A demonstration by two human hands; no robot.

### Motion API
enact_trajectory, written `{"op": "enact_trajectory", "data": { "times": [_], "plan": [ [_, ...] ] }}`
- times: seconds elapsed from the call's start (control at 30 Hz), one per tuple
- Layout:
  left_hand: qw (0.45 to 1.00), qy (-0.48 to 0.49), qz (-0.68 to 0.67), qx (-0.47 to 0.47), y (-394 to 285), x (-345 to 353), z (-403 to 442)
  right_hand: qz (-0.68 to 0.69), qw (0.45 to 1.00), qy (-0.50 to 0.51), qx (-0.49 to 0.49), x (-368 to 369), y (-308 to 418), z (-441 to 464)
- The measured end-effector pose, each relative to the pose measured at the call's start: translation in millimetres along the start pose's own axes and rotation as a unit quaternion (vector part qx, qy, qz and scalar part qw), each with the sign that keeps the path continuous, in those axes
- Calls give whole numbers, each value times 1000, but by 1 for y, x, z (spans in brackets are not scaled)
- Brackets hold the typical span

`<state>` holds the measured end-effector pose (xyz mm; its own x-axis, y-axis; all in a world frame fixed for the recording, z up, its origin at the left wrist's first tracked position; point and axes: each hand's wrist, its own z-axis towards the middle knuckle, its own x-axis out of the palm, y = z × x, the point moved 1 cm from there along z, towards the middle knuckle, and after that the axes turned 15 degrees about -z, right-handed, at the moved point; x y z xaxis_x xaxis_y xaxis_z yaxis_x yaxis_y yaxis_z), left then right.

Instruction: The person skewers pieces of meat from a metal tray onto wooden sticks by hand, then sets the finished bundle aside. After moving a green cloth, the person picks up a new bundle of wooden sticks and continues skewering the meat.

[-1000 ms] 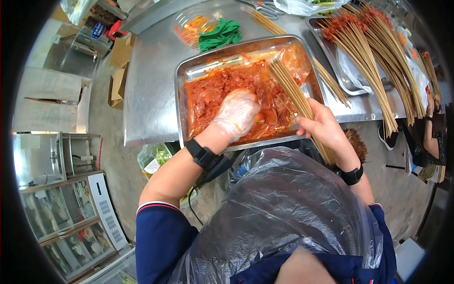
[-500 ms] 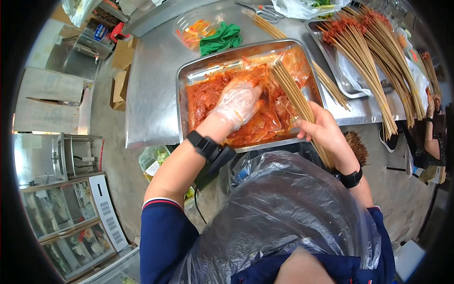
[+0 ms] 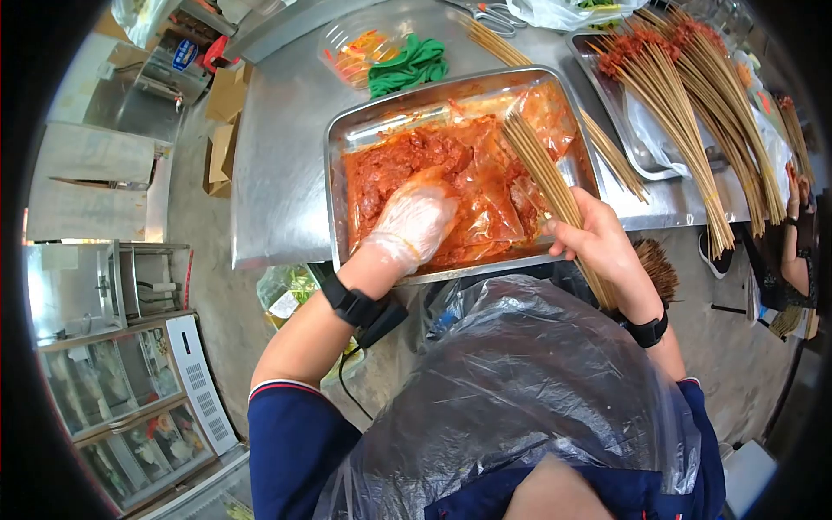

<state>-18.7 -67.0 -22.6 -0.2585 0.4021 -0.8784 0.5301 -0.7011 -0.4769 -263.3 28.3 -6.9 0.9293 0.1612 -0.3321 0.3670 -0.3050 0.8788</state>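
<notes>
A steel tray (image 3: 336, 208) holds red, sauce-coated marinated meat (image 3: 394, 169). My left hand (image 3: 414, 212), in a clear plastic glove, reaches into the meat at the left middle of the tray; its fingers are coated in red sauce and blend with the meat, so their closure cannot be made out. Bare and closed, my right hand (image 3: 598, 243) grips a bundle of bamboo skewers (image 3: 542, 165) at the tray's front right corner. The skewers' upper ends lean over a clear plastic sheet (image 3: 490, 217) smeared with sauce inside the tray.
Behind the tray are a clear tub (image 3: 347, 56), a green cloth (image 3: 409, 68) and scissors (image 3: 494, 19). Loose skewers (image 3: 611, 156) lie right of it. Farther right, a second tray (image 3: 598, 82) bears loaded skewers (image 3: 654, 95). Another person's arm (image 3: 791, 251) shows at the right edge.
My left hand has drawn back left and toward me within the tray, uncovering more meat and plastic sheet. My right hand keeps its grip on the skewers, nearly still.
</notes>
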Motion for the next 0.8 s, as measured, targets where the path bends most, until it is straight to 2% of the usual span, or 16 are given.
{"op": "enact_trajectory", "data": {
  "times": [0.07, 0.13, 0.17, 0.23, 0.27, 0.33, 0.37, 0.57, 0.7, 0.8],
  "plan": [
    [999, 27, 12, -35, -2, -3, -1, 8, 1000, 3, 3, -1, 2, -1],
    [996, -77, 20, 39, -7, -14, 4, 8, 1000, 8, 4, -1, 3, -1],
    [996, -78, 20, 40, -8, -20, 12, 9, 1000, 12, 6, -2, 4, -2],
    [997, -82, -4, -16, -3, -29, 37, 11, 1000, 14, 8, -2, 2, -2],
    [996, -85, -6, -15, 4, -27, 50, 15, 1000, 19, 9, -1, 1, -1],
    [998, -55, 3, -37, 15, -21, 73, 10, 1000, 16, 9, -2, 2, -1],
    [998, 13, 10, -54, 16, -20, 82, 10, 1000, 13, 11, -2, 2, -1],
    [991, 95, 16, -90, 11, -11, 90, 8, 1000, 9, 7, -2, 3, 0],
    [996, 71, 27, -54, 10, -11, 75, 15, 1000, 8, 6, -1, 2, 0],
    [990, 119, 67, -42, 6, -12, 59, 25, 1000, 7, 3, -1, 3, 0]
  ]
}}
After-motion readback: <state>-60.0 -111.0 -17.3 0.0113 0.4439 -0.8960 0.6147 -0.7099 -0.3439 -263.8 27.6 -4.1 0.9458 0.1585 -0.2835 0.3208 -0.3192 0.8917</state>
